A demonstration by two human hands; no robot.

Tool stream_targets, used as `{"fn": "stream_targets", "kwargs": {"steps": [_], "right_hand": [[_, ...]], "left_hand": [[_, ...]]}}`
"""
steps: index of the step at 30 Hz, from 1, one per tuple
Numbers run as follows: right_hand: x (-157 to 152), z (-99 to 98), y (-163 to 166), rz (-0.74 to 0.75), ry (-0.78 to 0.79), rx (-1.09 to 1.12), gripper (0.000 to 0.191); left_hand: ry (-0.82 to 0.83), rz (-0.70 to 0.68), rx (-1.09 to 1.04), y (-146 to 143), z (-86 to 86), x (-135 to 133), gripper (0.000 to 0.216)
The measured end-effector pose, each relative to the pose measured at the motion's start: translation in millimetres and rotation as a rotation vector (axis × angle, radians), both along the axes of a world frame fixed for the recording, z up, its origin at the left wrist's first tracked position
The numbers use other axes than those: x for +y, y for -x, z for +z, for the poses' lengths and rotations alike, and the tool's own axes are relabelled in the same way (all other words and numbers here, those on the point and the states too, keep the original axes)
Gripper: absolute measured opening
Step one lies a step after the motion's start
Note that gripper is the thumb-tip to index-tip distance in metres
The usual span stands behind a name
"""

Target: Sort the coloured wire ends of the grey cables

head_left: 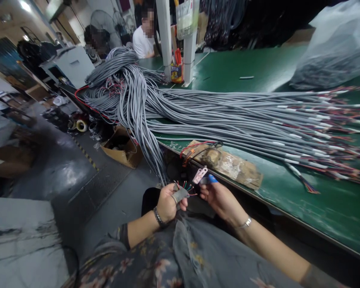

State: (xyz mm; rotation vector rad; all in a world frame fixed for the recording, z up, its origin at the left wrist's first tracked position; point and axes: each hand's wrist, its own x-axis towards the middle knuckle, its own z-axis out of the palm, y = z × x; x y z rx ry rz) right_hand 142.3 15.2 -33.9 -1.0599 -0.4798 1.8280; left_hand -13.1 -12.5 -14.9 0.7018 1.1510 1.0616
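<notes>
My left hand [168, 203] is closed low in front of my lap, its thumb wrapped in grey material. It pinches the end of a grey cable, and thin coloured wires [188, 186] fan out from it, red and green among them. Just to the right, my right hand [220, 198] is closed on a small, flat pink tool with holes [200, 175]. Its exact kind is unclear. Blue material covers a fingertip of that hand. The hands are close together but apart, with the wire tips between them.
A long bundle of grey cables [204, 105] lies across the green table [288, 204], part of it hanging over the edge. A worn board [232, 164] sits at the table's edge. A cardboard box [123, 150] stands on the floor. A person [142, 42] sits behind the table.
</notes>
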Motion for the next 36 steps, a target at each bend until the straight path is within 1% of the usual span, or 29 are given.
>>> {"fn": "stream_targets", "kwargs": {"steps": [4, 6, 9, 14, 22, 25, 28, 33, 36], "right_hand": [[7.2, 10.2, -0.9, 0.131, -0.101, -0.009, 0.049], [11.4, 17.6, 2.1, 0.168, -0.138, 0.008, 0.051], [15.0, 25.0, 6.9, 0.151, -0.144, 0.030, 0.044], [13.0, 26.1, 9.5, 0.097, -0.100, 0.059, 0.041], [12.0, 27.4, 12.7, -0.009, -0.071, 0.103, 0.036], [11.2, 26.7, 13.5, -0.025, -0.073, 0.120, 0.035], [9.9, 25.4, 12.6, 0.006, -0.073, 0.138, 0.035], [10.0, 25.1, 9.6, 0.142, -0.061, 0.202, 0.043], [10.4, 24.7, 9.1, 0.135, -0.079, 0.172, 0.039]], "left_hand": [[0.035, -0.083, -0.105, -2.8, 9.9, 4.7, 0.039], [0.062, -0.125, -0.166, -4.3, 12.7, 8.0, 0.039], [0.102, -0.169, -0.239, -6.7, 13.4, 12.4, 0.038], [0.134, -0.181, -0.303, -9.9, 11.4, 15.2, 0.036], [0.198, -0.157, -0.264, -14.6, 12.6, 15.9, 0.037], [0.202, -0.150, -0.247, -16.2, 12.8, 16.1, 0.036], [0.192, -0.143, -0.228, -16.3, 14.0, 15.0, 0.036], [0.129, -0.108, -0.195, -14.1, 15.6, 7.7, 0.038], [0.076, -0.086, -0.151, -13.8, 17.2, 3.1, 0.041]]}}
